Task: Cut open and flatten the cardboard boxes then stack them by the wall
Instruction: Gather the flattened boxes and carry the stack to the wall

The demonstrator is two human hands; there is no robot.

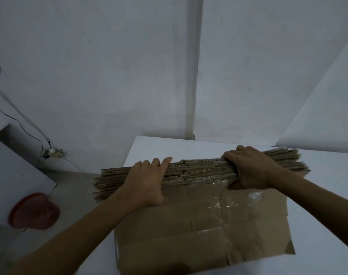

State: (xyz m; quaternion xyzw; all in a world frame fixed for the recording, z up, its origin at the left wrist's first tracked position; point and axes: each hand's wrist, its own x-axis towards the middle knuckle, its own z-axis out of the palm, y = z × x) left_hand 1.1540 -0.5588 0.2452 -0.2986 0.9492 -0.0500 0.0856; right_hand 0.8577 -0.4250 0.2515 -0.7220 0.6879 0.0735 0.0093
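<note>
A bundle of flattened brown corrugated cardboard sheets [201, 172] is held upright at the white tabletop [319, 215], near the pale wall [129, 76]. Its upper edge is clamped by the left hand [147, 179] and right hand [250, 169], with the fingers curled over it. Cutting and flattening appear complete for these sheets. Setting the bundle against the wall is still to be done.

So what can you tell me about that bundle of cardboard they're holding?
The cardboard bundle is many flattened brown corrugated sheets pressed together, fluted edges facing up, ends ragged. The near face is creased, with clear tape patches. The left hand and right hand grip its top edge, above a white table.
</note>
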